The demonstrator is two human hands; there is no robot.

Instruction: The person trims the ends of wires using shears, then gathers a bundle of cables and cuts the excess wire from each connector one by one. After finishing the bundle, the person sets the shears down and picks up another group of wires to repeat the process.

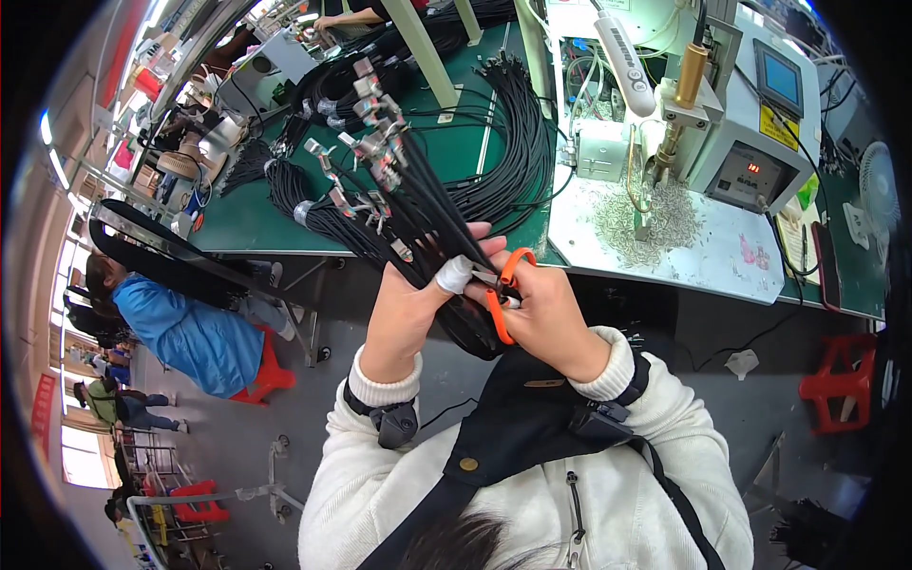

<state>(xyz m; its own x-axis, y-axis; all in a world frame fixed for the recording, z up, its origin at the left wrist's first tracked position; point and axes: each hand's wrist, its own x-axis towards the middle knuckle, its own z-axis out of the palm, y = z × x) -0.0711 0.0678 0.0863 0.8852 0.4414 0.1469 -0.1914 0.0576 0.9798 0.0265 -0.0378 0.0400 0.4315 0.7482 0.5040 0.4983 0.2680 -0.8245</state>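
Note:
My left hand (401, 313) is closed around a thick bundle of black cables (432, 204), its thumb wrapped in white tape (454, 275). Silvery metal connectors (375, 119) with short coloured wire ends fan out at the far end of the bundle. In my right hand (556, 309) is a pair of scissors (500, 318) with orange handles, fingers through the loops. The short blades lie against the bundle beside the taped thumb. The looped lower part of the cables hangs below my hands, in front of the dark apron.
More cable bundles (518, 142) lie on the green table (247, 228). At the right stands a bench machine with a brass cylinder (692, 76), metal scraps (646, 218) around its base, and a control box (750, 171). Red stools (841, 385) and a seated person in blue (195, 328) are nearby.

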